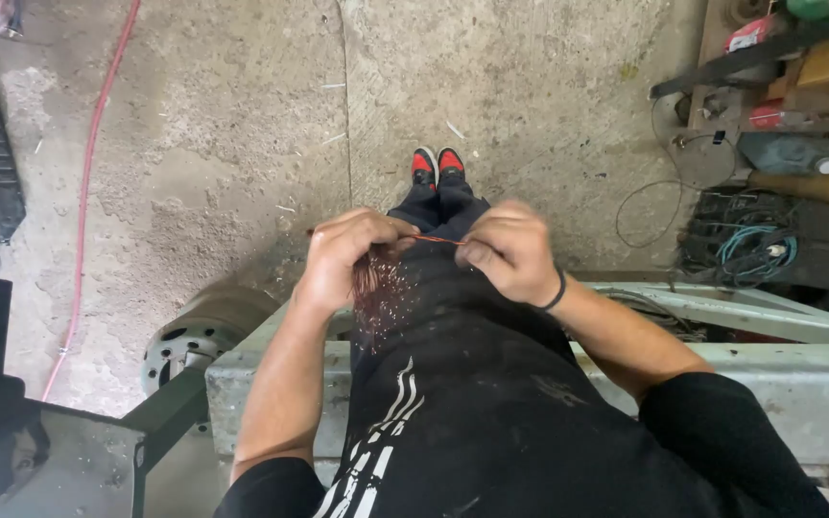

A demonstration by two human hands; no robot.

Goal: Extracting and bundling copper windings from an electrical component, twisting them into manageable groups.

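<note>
Holding a thin copper wire [437, 240] tight between two hands.

The left hand [343, 257] is pinching one end of the wire and also gripping a bunch of shiny copper strands [381, 293] hanging down over the black trousers [462, 326]. The right hand [510, 254] is pinching the other end, close beside the left. Both hands are sitting above the lap, over the grey concrete floor [491, 86], with red and black shoes [437, 165] showing below.
</note>
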